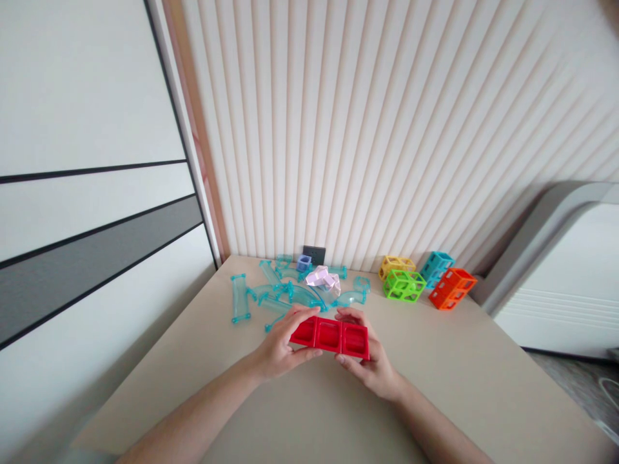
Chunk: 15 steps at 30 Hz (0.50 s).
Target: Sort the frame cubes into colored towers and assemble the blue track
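A row of red magnetic tiles, three square frames joined side by side, is held above the table between both my hands. My left hand grips its left end, thumb along the near edge and fingers over the far edge. At the other end my right hand holds it the same way. Part of the leftmost square is covered by my left fingers. Just beyond the red row lie clear teal track pieces, spread over the back of the table.
Pale pink pieces and a small blue cube lie among the track. At the back right stand blocks of yellow, green, blue and orange-red frames. A ribbed wall borders the table.
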{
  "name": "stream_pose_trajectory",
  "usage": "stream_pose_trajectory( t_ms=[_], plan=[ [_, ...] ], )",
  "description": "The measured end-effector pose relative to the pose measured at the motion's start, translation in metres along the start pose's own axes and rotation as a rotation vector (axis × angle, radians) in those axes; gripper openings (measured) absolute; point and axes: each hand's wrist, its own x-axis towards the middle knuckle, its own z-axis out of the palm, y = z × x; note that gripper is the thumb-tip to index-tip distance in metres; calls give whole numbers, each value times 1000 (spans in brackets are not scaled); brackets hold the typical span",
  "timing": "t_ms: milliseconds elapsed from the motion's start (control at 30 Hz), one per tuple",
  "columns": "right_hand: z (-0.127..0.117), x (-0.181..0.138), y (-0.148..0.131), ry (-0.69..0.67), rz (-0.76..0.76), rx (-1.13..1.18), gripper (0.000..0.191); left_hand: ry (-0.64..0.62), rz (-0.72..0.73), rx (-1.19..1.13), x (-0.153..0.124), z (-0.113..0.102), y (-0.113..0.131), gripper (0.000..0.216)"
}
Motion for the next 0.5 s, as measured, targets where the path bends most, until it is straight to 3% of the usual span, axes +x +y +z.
stream_pose_trajectory(
  t_ms=[167,367,500],
  plan=[
    [0,1,1,-23,128,114,45,37,156,47,3,3,0,55],
    [0,1,-1,-10,179,161,32,64,150,73,3,5,-2,55],
    [1,1,1,11,158,153,35,50,71,40,1,6,-2,55]
  ],
)
